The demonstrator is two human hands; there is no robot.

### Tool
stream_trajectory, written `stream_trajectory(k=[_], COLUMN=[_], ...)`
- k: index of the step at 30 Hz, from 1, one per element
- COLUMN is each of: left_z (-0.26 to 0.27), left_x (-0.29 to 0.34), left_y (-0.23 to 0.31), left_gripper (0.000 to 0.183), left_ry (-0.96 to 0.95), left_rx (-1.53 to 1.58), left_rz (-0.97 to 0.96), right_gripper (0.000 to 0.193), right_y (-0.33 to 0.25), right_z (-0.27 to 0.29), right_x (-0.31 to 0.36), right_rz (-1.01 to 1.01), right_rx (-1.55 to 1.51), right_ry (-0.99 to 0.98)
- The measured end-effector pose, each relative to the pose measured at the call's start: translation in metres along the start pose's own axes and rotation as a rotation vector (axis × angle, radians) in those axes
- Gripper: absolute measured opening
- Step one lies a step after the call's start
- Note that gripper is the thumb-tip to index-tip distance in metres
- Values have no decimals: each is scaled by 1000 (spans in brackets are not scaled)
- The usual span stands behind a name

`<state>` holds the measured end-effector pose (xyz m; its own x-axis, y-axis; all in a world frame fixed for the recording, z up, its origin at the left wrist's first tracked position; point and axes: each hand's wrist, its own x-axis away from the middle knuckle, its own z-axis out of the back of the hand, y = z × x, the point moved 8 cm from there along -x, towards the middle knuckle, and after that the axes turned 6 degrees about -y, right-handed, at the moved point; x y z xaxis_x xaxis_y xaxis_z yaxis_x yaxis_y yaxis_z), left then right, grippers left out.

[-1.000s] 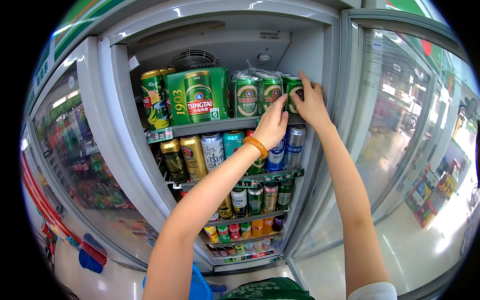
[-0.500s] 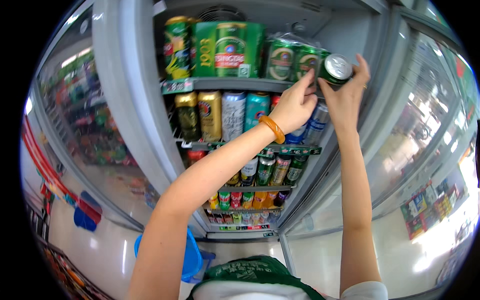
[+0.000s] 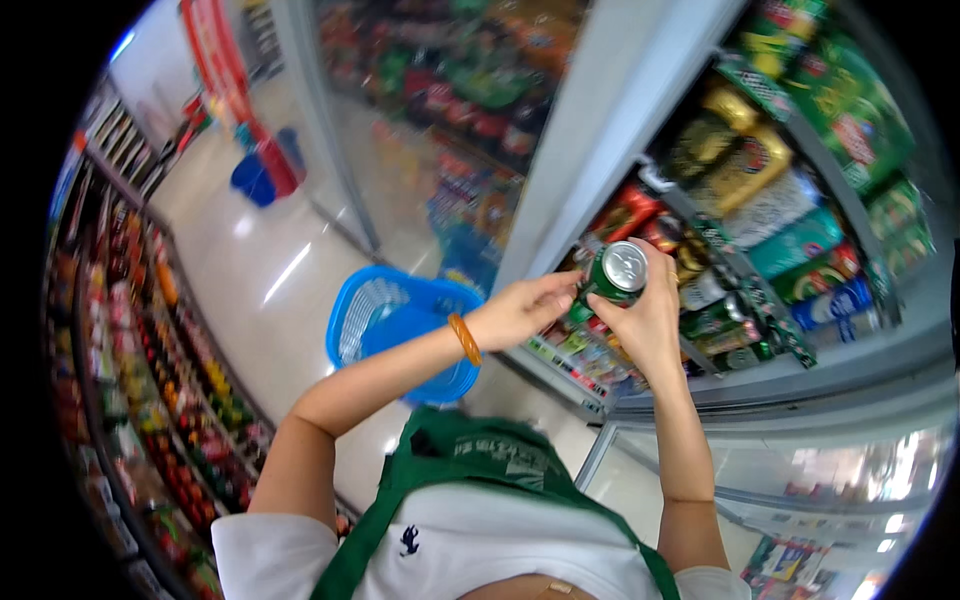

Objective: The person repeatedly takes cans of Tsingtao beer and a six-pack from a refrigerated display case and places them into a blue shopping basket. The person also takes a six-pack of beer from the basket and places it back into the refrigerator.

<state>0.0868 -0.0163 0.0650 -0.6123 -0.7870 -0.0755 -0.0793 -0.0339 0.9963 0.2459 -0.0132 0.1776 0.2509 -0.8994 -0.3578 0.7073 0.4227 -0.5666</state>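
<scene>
A green drink can (image 3: pixel 622 272) with a silver lid is wrapped in the thumb and fingers of my right hand (image 3: pixel 652 318), in front of the cooler shelves. On the can's left, my left hand (image 3: pixel 520 312) reaches toward it with fingers stretched out. Its fingertips are right by the can's side; whether they touch is unclear. An amber-coloured bangle (image 3: pixel 464 339) circles my left wrist. Below and to the left of that hand stands a blue plastic basket (image 3: pixel 350 320) on the floor.
At right, cooler shelves (image 3: pixel 720 240) hold rows of beer cans, with green multipacks (image 3: pixel 850 110) on the top one. A glass door (image 3: pixel 430 130) stands at upper left, another (image 3: pixel 800 450) at lower right. Snack shelving (image 3: pixel 150 370) lines the left; a dark blue bucket (image 3: pixel 254 180) stands farther off.
My right hand has brought the green can down and away from the top shelf. My left hand has come off the shelf too. The view has swung left, showing the basket and snack shelving.
</scene>
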Motion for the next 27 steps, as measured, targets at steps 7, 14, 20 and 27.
stream_trajectory(k=[7,14,20,27], left_z=[150,210,244,278], left_x=[161,235,238,228], left_y=[-151,-311,-442,-607], left_gripper=[50,47,57,67], left_ry=[315,611,745,760], left_rx=[314,556,657,622], left_rz=[449,579,629,803], right_gripper=[81,82,82,86], right_y=[-7,29,91,189], right_z=[-286,-510,-647,-793], right_x=[-27,-8,23,60], right_rz=[28,16,16,-73], right_rx=[-108,-65,-54,-3], right_ry=[-476,-742,-781,-774])
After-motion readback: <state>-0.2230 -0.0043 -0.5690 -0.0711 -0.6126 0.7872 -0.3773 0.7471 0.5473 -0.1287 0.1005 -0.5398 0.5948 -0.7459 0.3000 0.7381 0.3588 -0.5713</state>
